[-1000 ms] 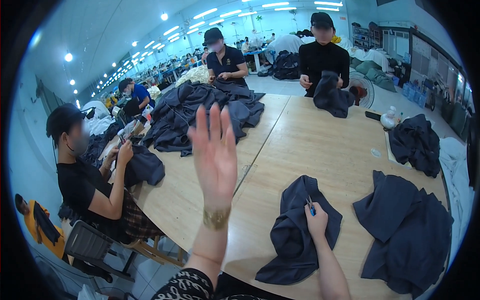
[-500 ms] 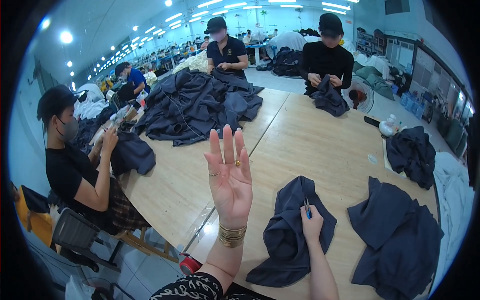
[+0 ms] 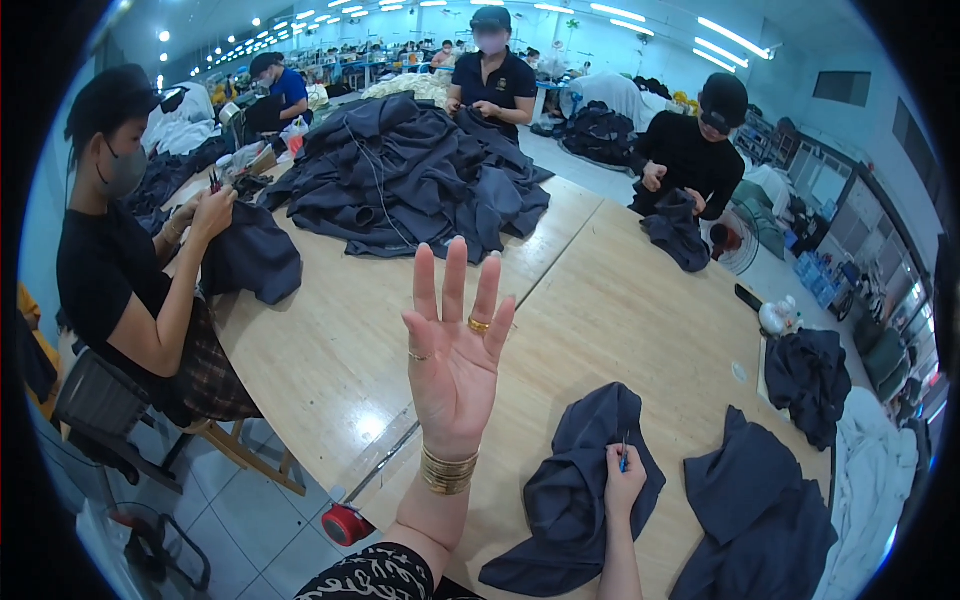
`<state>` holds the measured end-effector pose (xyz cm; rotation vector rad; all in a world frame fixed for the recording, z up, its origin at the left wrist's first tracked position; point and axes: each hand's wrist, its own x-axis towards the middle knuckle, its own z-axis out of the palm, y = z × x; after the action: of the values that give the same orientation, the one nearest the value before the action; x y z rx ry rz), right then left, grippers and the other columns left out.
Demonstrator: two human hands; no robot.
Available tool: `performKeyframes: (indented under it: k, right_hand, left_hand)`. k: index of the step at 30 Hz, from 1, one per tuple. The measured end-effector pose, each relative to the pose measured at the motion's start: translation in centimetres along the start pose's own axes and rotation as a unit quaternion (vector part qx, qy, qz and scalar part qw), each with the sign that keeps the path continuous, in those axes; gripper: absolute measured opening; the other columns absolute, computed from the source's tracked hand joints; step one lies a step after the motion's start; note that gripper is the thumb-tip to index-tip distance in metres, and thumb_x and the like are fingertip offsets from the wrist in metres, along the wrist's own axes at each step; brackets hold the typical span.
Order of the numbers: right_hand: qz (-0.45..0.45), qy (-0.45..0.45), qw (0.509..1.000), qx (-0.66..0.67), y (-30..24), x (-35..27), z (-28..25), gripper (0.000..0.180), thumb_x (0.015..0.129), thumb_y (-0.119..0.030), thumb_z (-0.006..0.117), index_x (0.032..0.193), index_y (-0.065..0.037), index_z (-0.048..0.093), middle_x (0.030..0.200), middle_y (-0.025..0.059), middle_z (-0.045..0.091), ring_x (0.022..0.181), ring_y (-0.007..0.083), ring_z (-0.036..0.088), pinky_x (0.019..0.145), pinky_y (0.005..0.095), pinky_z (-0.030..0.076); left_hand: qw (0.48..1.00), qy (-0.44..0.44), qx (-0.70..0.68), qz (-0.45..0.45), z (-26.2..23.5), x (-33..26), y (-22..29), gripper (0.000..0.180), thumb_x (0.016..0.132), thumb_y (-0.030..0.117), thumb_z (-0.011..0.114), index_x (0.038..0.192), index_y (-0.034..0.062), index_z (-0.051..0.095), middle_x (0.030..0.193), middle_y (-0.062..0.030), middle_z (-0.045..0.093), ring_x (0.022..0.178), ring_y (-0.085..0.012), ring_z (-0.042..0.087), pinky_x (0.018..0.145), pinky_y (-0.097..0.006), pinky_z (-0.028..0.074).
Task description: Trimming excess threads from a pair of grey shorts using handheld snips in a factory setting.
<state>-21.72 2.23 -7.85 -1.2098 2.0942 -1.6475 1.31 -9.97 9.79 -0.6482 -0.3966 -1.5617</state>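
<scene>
My left hand (image 3: 455, 365) is raised above the table, palm toward me and fingers spread, with nothing in it. A ring and several gold bangles are on it. My right hand (image 3: 622, 485) rests on a dark navy garment piece (image 3: 570, 500) spread on the table. Its fingers are closed around small thread snips (image 3: 624, 452) with blue handles, blades pointing away from me. To the right of that hand lies a second dark garment pile (image 3: 750, 500).
A large heap of dark cloth (image 3: 400, 180) covers the table's far middle. Co-workers handle dark pieces at the left, far side and far right. A red round object (image 3: 346, 523) sits at the table's near-left edge. More dark cloth (image 3: 808, 385) and a white bottle (image 3: 775, 317) stand at the right.
My view has shifted, showing more of the near-left edge. My left hand's fingers have spread wider. My right hand still holds the snips on the garment.
</scene>
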Motion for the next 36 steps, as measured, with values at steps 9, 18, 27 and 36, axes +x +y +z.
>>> performKeyframes:
  k: [9, 18, 27, 36]
  right_hand:
    - [0.013, -0.014, 1.0, -0.002, 0.0, 0.2, 0.4, 0.013, 0.086, -0.012, 0.062, 0.081, 0.0, 0.06, 0.068, -0.0031, 0.051, 0.065, 0.0057, 0.044, 0.06, 0.0204, 0.035]
    - [0.004, -0.006, 1.0, -0.006, 0.0, 0.3, 0.3, 0.013, 0.086, -0.012, 0.062, 0.082, 0.001, 0.059, 0.066, -0.0016, 0.052, 0.064, 0.0053, 0.045, 0.06, 0.0205, 0.037]
    - [0.015, -0.008, 1.0, -0.011, -0.1, 0.0, 0.0, 0.012, 0.086, -0.012, 0.062, 0.083, 0.0, 0.061, 0.065, -0.0021, 0.051, 0.063, 0.0049, 0.045, 0.059, 0.0199, 0.036]
    - [0.006, -0.004, 1.0, -0.017, -0.4, 0.2, 0.2, 0.012, 0.086, -0.013, 0.062, 0.083, -0.001, 0.061, 0.063, -0.001, 0.051, 0.061, 0.0061, 0.045, 0.057, 0.0217, 0.037]
  left_hand:
    - [0.999, 0.022, 0.016, 0.017, -0.5, -0.1, 1.0, 0.06, 0.091, 0.032, 0.054, 0.143, 0.0198, 0.027, 0.148, -0.009, 0.027, 0.136, -0.0289, 0.028, 0.104, -0.038, 0.04]
    - [0.997, 0.002, 0.063, 0.032, 0.4, 0.1, 0.3, 0.059, 0.092, 0.032, 0.052, 0.143, 0.0178, 0.026, 0.147, -0.0106, 0.028, 0.135, -0.0292, 0.028, 0.104, -0.038, 0.041]
    - [0.981, 0.072, 0.17, 0.059, 1.1, -0.5, 0.1, 0.051, 0.095, 0.029, 0.05, 0.14, 0.016, 0.031, 0.142, -0.0108, 0.035, 0.131, -0.0293, 0.035, 0.103, -0.038, 0.042]
    - [0.97, 0.07, 0.225, 0.063, 1.7, -0.4, -0.3, 0.058, 0.091, 0.03, 0.056, 0.14, 0.0144, 0.03, 0.144, -0.0123, 0.031, 0.132, -0.0301, 0.035, 0.102, -0.041, 0.042]
